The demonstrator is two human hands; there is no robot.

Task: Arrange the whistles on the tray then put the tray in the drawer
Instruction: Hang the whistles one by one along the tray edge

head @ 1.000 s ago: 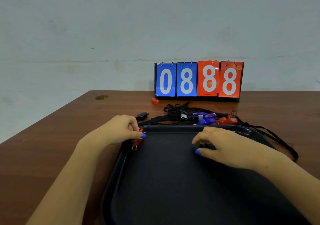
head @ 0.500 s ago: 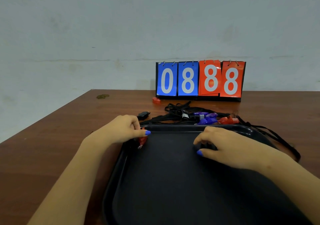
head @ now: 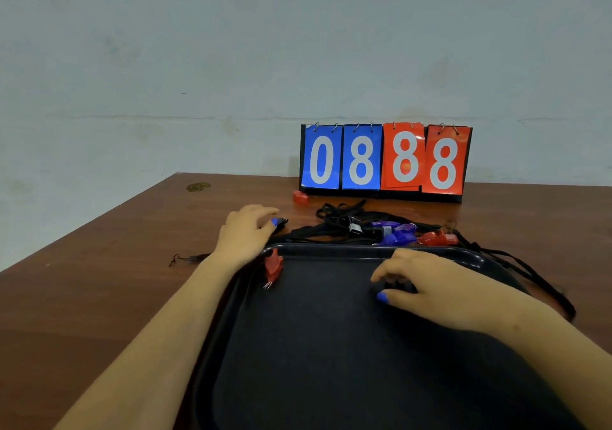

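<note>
Four flip cards on the scoreboard [head: 385, 161] at the back of the table [head: 99, 280] read 0, 8 in blue & 8, 8 in red. Left hand [head: 246, 234] is past the tray's [head: 331, 363] far-left corner w/ fingers curled over a black whistle [head: 281, 222] on the table, though can't tell if it's actually gripped; a red whistle [head: 273, 269] lies inside that corner. Right hand [head: 427, 285] sits on the tray w/ fingers curled round a small dark item, prob. a whistle, while purple whistles [head: 397, 234] & another red one [head: 437, 238] lie in the black lanyards [head: 341, 220] beyond the rim.

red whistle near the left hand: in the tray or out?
In. The small red plastic whistle lies inside the black plastic tray, at its far-left corner.
</note>
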